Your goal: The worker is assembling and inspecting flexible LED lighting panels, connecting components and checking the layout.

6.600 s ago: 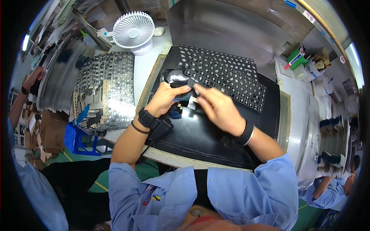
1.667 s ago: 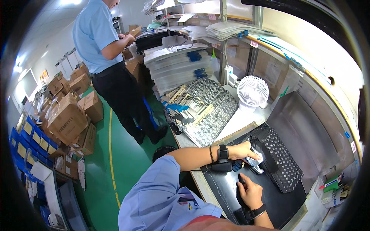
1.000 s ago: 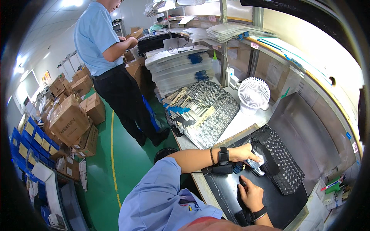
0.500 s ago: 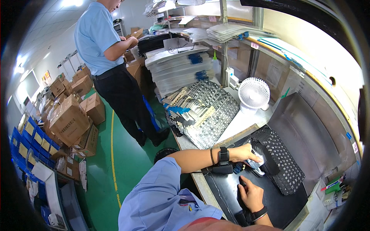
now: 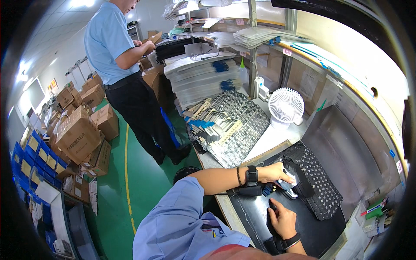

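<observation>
My left hand (image 5: 278, 173) reaches in over the black work mat (image 5: 253, 221), fingers bent down and closed on a small pale-blue and white piece (image 5: 287, 185), whose kind I cannot make out. That piece lies against a smooth black strip (image 5: 302, 180) at the near side of a black sheet dotted with pale studs (image 5: 323, 190). My right hand (image 5: 284, 220) rests low on the mat, thumb and forefinger apart, with only dark surface visible between them. Small dark-blue tabs (image 5: 268, 189) lie between my two hands.
A pile of black gridded sheets (image 5: 247, 125) with ribbon tails lies beyond the mat, beside a white fan (image 5: 286, 106). Behind stand stacked pale trays (image 5: 199, 82). A dark upright panel (image 5: 346, 151) borders the right. Another person (image 5: 117, 47) stands near cartons (image 5: 78, 134).
</observation>
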`<control>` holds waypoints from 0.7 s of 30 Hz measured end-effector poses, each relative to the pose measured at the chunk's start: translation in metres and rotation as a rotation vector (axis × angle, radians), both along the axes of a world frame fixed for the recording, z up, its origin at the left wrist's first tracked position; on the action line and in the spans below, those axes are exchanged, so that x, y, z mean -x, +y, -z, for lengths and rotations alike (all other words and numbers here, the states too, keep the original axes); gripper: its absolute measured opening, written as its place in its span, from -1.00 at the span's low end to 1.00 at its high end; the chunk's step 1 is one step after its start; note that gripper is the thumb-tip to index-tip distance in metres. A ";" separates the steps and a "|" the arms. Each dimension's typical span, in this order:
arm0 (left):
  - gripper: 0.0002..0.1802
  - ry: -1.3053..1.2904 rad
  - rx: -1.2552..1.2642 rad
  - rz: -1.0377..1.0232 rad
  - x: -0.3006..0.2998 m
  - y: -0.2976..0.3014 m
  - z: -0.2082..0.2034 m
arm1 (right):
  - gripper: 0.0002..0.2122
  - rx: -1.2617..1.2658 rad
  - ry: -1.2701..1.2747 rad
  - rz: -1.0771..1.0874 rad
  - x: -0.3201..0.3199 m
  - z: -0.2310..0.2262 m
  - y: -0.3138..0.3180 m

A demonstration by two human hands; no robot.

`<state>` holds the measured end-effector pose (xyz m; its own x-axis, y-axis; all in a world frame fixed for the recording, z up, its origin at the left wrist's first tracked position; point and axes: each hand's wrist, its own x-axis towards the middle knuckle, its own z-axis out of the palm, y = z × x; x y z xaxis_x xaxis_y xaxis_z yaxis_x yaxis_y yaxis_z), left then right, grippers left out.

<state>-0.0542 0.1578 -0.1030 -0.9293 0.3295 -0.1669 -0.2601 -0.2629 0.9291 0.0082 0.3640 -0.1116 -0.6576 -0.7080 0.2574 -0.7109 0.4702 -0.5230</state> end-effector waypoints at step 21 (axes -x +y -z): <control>-0.76 -0.008 0.012 -0.017 -0.003 0.000 -0.005 | -0.73 0.029 0.014 -0.011 0.000 0.000 -0.001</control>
<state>-0.0508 0.1576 -0.0979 -0.9333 0.3118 -0.1781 -0.2631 -0.2563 0.9301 0.0077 0.3628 -0.1118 -0.6460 -0.7072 0.2875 -0.7234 0.4469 -0.5263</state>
